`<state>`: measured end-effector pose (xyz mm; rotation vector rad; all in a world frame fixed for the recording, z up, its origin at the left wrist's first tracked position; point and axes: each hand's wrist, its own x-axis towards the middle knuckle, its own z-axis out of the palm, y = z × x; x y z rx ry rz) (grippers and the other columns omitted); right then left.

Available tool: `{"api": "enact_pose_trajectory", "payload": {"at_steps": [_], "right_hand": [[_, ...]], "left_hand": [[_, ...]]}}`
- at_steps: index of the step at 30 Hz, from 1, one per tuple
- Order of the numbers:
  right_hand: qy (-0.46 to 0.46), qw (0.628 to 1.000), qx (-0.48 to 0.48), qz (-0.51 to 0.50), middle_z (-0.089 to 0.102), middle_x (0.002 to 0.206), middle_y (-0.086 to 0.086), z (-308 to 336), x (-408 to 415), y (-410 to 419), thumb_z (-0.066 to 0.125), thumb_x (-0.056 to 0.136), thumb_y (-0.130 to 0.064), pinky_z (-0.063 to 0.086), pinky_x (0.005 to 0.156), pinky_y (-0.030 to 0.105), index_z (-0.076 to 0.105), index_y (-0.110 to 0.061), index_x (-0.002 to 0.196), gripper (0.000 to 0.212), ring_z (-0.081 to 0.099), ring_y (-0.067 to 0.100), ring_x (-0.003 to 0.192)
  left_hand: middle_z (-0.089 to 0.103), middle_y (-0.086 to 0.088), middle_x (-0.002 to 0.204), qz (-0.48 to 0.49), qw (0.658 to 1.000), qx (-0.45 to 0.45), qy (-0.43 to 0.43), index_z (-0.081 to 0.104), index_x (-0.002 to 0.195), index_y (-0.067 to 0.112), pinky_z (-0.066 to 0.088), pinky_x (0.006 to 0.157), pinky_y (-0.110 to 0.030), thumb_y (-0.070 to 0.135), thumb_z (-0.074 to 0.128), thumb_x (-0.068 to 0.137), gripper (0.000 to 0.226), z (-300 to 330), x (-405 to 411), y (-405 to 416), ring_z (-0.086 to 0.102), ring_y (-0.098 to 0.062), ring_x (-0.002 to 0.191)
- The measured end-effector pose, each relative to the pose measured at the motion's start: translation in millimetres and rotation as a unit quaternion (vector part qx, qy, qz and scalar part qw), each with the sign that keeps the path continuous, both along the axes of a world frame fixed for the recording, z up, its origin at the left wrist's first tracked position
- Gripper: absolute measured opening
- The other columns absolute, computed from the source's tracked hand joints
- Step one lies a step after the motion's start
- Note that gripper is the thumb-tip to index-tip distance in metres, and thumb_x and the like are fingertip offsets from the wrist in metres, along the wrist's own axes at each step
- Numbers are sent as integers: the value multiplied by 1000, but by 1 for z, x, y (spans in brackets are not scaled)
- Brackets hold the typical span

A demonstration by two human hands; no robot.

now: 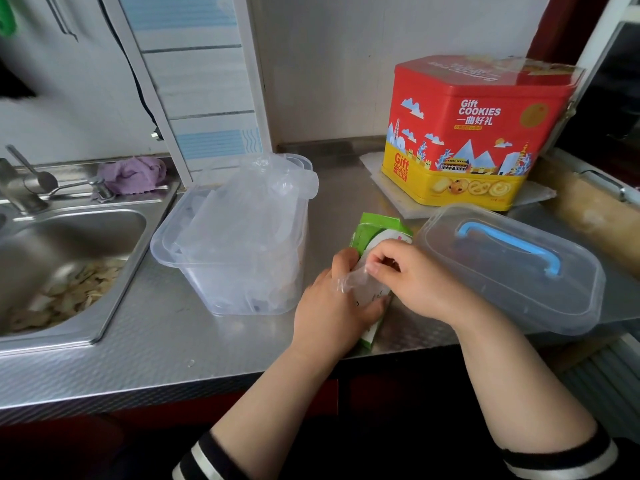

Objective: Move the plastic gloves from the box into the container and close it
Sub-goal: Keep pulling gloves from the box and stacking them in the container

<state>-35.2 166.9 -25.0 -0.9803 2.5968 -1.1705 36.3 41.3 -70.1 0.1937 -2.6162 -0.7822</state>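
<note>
A green and white glove box (pixel 377 233) lies on the steel counter near its front edge. My left hand (pixel 332 306) grips the box from its left side and holds it down. My right hand (pixel 412 275) pinches a clear plastic glove (pixel 349 280) at the box's opening. To the left stands the clear plastic container (pixel 228 271), open, with several clear gloves (pixel 252 199) piled in it and rising above its rim. Its clear lid (pixel 509 268) with a blue handle lies flat to the right of the box.
A red and yellow cookie tin (pixel 474 133) stands at the back right on a white board. A steel sink (pixel 69 258) with food scraps lies to the left, with a purple cloth (pixel 133 174) behind it. A wooden rolling pin (pixel 585 209) lies at the far right.
</note>
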Motion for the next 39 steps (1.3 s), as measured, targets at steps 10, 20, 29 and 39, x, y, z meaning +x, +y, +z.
{"api": "enact_pose_trajectory", "payload": {"at_steps": [10,20,29,39], "right_hand": [[192,971,137,-29,58,115,-5,-7,-17,4,66,89,-30,32,93,27,76,-20,96,16,40,19,111],[68,993,-96,-25,58,76,-14,-2,10,-19,52,98,-20,42,69,18,53,-29,80,21,54,-1,74],[136,970,-176,-94,58,67,-10,26,-12,-15,47,100,-16,46,72,23,51,-14,88,14,57,5,70],[-183,976,-117,18,72,74,-5,25,-26,2,62,75,-55,50,83,29,68,-15,82,41,67,7,76]], "left_hand": [[63,6,122,15,999,-18,26,28,133,27,53,72,-38,61,64,75,76,-3,-1,0,63,-22,103],[67,-5,98,19,999,-18,21,34,137,13,46,59,-35,58,55,76,79,-1,-10,-1,65,-30,84],[63,0,102,14,999,-27,-9,32,133,22,46,63,-33,57,67,78,74,3,-7,-4,63,-26,89],[65,-3,104,12,1000,-20,-1,29,136,19,45,63,-33,57,64,80,76,5,-5,-3,64,-28,90]]}}
